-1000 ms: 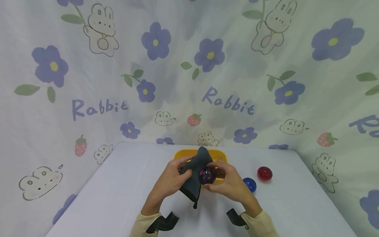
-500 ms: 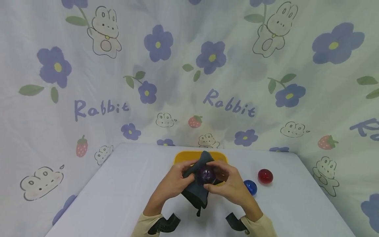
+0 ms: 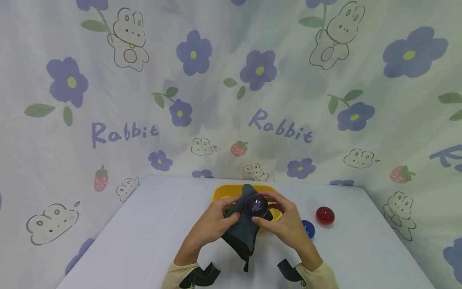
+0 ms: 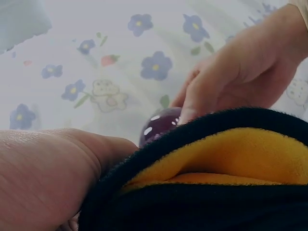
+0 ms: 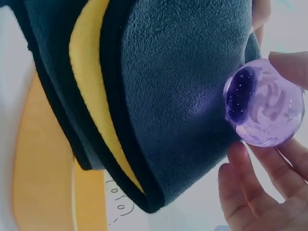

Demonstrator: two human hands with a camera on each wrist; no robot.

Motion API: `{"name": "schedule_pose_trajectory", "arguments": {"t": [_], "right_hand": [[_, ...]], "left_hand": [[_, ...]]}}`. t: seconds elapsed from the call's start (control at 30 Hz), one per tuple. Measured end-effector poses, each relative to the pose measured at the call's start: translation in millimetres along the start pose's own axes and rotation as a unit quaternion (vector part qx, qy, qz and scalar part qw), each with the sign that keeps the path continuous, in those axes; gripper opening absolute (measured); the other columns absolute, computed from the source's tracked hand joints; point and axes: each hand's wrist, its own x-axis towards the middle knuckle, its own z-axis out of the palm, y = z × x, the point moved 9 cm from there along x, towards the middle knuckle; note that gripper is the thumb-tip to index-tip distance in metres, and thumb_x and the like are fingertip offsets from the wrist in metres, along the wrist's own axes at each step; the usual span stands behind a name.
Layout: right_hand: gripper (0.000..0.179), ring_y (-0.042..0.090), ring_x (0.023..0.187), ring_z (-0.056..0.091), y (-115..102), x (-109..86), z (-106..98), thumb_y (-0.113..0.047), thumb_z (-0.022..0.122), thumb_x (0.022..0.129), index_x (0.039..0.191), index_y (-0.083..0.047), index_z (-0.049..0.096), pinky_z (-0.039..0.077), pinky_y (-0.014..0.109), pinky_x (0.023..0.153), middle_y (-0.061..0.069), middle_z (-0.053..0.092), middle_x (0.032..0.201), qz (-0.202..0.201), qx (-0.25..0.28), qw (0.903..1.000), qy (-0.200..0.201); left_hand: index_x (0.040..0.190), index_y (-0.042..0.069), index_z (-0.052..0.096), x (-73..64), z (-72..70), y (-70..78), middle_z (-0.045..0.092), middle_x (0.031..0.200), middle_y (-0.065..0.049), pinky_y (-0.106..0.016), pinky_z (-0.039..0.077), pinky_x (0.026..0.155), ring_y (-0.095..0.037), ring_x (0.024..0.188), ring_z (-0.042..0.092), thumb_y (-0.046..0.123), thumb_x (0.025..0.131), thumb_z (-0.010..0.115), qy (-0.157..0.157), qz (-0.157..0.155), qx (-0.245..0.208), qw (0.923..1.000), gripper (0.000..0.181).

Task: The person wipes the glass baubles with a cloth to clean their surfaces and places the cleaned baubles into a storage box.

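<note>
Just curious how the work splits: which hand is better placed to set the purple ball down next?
Probably the right hand: it holds the purple ball, while the left hand grips the dark cloth.

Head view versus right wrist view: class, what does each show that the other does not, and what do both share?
Only the head view: the red ball and the blue ball.
Only the right wrist view: the yellow inner side of the dark cloth.
Both: the dark cloth's outer side, and the right hand holding the purple ball.
</note>
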Motion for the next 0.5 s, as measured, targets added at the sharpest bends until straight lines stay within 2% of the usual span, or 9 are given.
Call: {"name": "schedule_pose_trajectory", "arguments": {"t": [0.13,0.23,0.4,0.5], "right_hand": [[0.059,0.018,0.109,0.064,1.8,0.8,-0.2,-0.014,0.088,0.078,0.133,-0.012,0.066,0.055,0.029,0.095,0.005,0.071,0.128,0.007,0.003,1.0000,-0.002],[0.061,0.021,0.110,0.064,4.4,1.0,0.0,-0.014,0.088,0.079,0.135,-0.008,0.065,0.055,0.030,0.096,0.006,0.071,0.128,0.016,-0.001,0.9999,-0.005],[0.060,0.022,0.108,0.064,9.7,1.6,-0.5,-0.018,0.089,0.078,0.134,-0.014,0.066,0.055,0.035,0.096,0.005,0.071,0.127,0.036,-0.019,0.9991,-0.004],[0.060,0.021,0.107,0.065,12.4,1.6,0.3,-0.019,0.089,0.078,0.133,-0.016,0.067,0.056,0.034,0.096,0.005,0.071,0.128,0.047,-0.027,0.9985,-0.008]], "left_hand": [[0.155,-0.003,0.042,-1.1,-1.8,0.1,0.068,0.132,-0.028,-0.026,0.062,0.072,-0.017,0.078,0.078,0.008,0.099,0.055,-0.001,-0.004,-0.008,1.0000,0.058],[0.155,-0.003,0.042,-2.3,-2.6,1.2,0.067,0.133,-0.028,-0.026,0.062,0.072,-0.018,0.078,0.078,0.008,0.100,0.054,-0.003,-0.006,-0.012,0.9999,0.058],[0.153,-0.004,0.045,-4.7,-5.8,5.0,0.065,0.136,-0.029,-0.024,0.062,0.075,-0.020,0.086,0.077,0.009,0.099,0.056,0.003,-0.002,-0.006,1.0000,0.056],[0.153,-0.002,0.046,-5.8,-8.8,6.3,0.064,0.137,-0.028,-0.024,0.061,0.076,-0.022,0.090,0.076,0.009,0.099,0.057,0.012,-0.003,-0.009,0.9999,0.056]]}}
